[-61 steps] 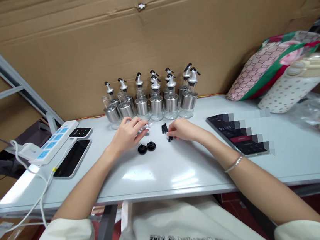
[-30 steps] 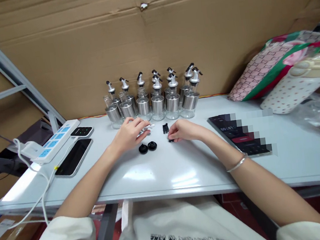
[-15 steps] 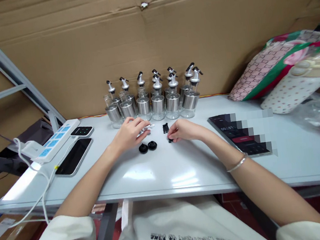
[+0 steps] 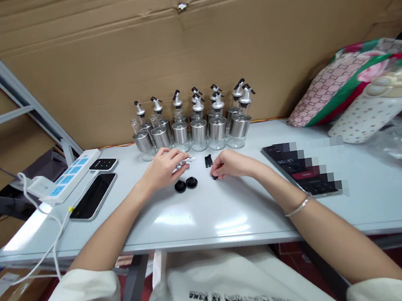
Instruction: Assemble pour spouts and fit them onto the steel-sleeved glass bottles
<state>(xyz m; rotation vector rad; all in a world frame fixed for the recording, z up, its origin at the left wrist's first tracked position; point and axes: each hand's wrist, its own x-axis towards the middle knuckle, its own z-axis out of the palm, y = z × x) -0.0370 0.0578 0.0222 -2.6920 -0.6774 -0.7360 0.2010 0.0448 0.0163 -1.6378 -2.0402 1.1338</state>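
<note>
My left hand (image 4: 168,166) rests over the table with its fingers apart and curved, above small silver pieces (image 4: 190,159) that it partly covers. My right hand (image 4: 230,163) is closed in a pinch on a small black part (image 4: 215,177) at the table surface; the fingers hide most of it. Just beyond those fingertips lie several narrow black pieces (image 4: 208,161). Two round black stoppers (image 4: 191,182) sit side by side in front of my left hand. Behind both hands stand rows of glass bottles with steel sleeves (image 4: 198,131); many carry silver spouts with black levers, and some front-left ones have bare necks.
On the left are a phone (image 4: 94,198), a small black-faced device (image 4: 103,165), a power strip (image 4: 75,175) and white cables. To the right lie a timer phone (image 4: 294,168), a dotted flask (image 4: 368,113), a patterned bag (image 4: 325,91) and clear plastic. Cardboard (image 4: 159,48) walls the back.
My right fingertips have shifted very slightly around the small black part, which shows less now. My left hand stays in place over the silver pieces.
</note>
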